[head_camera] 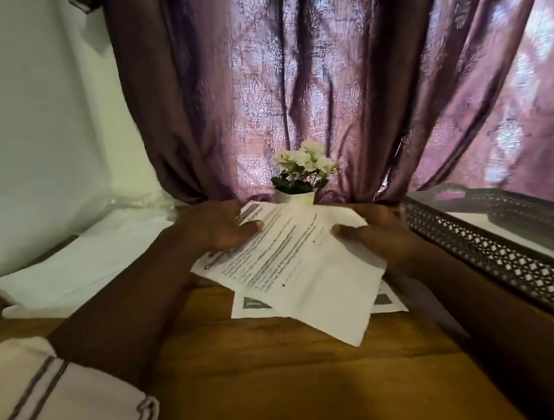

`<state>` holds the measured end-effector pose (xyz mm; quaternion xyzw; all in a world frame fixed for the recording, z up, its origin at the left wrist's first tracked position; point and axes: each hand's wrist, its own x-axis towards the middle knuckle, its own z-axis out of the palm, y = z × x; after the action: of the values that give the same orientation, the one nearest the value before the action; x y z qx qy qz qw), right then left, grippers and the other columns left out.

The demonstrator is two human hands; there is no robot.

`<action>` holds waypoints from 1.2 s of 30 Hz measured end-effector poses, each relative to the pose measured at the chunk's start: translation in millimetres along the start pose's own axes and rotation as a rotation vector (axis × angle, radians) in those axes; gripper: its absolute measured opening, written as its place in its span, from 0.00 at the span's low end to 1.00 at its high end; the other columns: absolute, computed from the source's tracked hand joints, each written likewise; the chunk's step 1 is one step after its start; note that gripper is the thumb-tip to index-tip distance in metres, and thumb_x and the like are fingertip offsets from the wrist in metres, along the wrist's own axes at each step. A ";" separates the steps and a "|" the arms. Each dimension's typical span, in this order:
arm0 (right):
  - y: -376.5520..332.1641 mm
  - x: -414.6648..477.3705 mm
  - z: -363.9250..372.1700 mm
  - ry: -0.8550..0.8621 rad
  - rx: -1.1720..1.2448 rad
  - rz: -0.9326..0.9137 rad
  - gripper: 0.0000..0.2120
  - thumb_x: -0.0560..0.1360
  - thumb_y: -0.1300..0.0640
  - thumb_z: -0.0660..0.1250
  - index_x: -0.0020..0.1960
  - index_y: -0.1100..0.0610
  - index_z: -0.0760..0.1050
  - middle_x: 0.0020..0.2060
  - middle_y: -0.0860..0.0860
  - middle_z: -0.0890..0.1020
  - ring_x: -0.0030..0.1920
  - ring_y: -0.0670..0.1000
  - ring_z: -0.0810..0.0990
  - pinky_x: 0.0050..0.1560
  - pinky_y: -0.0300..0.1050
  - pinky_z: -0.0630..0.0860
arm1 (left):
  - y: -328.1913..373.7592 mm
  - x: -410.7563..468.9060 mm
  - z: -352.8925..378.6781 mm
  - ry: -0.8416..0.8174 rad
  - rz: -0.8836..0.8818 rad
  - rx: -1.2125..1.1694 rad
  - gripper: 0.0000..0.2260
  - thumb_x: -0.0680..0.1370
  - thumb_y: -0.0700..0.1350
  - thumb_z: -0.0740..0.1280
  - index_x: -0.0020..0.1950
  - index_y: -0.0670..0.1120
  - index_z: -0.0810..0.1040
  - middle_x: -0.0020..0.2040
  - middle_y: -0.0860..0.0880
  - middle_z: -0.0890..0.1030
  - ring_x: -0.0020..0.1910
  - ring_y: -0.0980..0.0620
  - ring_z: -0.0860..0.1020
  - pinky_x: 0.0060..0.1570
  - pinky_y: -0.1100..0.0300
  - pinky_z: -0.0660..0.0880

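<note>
- Far left: pale wall (27,131), meeting a brown-purple patterned curtain (324,71) lit from behind.
- Below, on the wooden table (267,378): loose stack of white sheets (73,271); in the near corner, cream sleeve (51,407) with grey stripes.
- Left of centre: left hand (217,228) gripping the far left edge of the printed sheet (294,265), thumb on top.
- Centre: printed sheet held between both hands, over more printed pages (253,304) lying on the wood; behind, small white flower pot (299,174) against the curtain.
- Right of centre: right hand (382,237) pinching the sheet's right edge, thumb on top.
- Far right: black lattice tray (490,251) on the table.
</note>
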<state>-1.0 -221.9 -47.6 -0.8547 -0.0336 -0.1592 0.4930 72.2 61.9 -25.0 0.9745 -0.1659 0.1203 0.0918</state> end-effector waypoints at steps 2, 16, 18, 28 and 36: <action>-3.7 -1.3 -1.8 0.039 0.211 0.021 0.10 0.77 0.61 0.74 0.57 0.54 0.79 0.47 0.50 0.86 0.36 0.42 0.85 0.34 0.36 0.79 | -2.4 -2.3 4.6 -0.005 -0.071 -0.086 0.31 0.76 0.73 0.60 0.69 0.53 0.75 0.65 0.49 0.81 0.60 0.46 0.79 0.56 0.52 0.75; -5.3 0.3 -10.9 -0.242 0.393 0.281 0.36 0.78 0.32 0.60 0.62 0.66 0.78 0.42 0.62 0.83 0.36 0.59 0.82 0.27 0.43 0.76 | -11.3 -8.5 -3.0 0.310 0.265 -0.379 0.08 0.75 0.47 0.75 0.54 0.52 0.86 0.49 0.54 0.86 0.49 0.52 0.84 0.53 0.48 0.80; -4.4 0.1 -11.4 -0.270 0.466 0.305 0.43 0.72 0.26 0.60 0.63 0.64 0.78 0.40 0.60 0.84 0.38 0.59 0.84 0.30 0.46 0.79 | 0.4 -7.7 -3.5 0.350 0.374 -0.340 0.11 0.75 0.42 0.76 0.56 0.51 0.86 0.50 0.53 0.85 0.49 0.52 0.83 0.54 0.48 0.80; -3.9 1.3 -17.7 -0.278 0.447 0.258 0.26 0.76 0.37 0.66 0.63 0.56 0.81 0.57 0.59 0.81 0.53 0.58 0.80 0.47 0.50 0.79 | 49.4 -14.9 11.1 0.596 0.710 -0.041 0.09 0.77 0.44 0.68 0.54 0.54 0.84 0.51 0.52 0.81 0.50 0.49 0.81 0.44 0.48 0.79; -2.7 -6.6 -7.4 -0.251 0.427 0.192 0.21 0.72 0.51 0.76 0.62 0.57 0.82 0.50 0.60 0.87 0.46 0.57 0.83 0.40 0.46 0.80 | 56.7 -19.5 12.4 0.814 0.613 -0.007 0.08 0.78 0.45 0.68 0.54 0.51 0.84 0.50 0.51 0.82 0.49 0.46 0.81 0.41 0.48 0.78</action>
<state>-9.6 -226.1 -43.9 -0.7436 -0.0459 0.0065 0.6670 37.3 12.4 -34.2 0.7548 -0.3955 0.5111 0.1128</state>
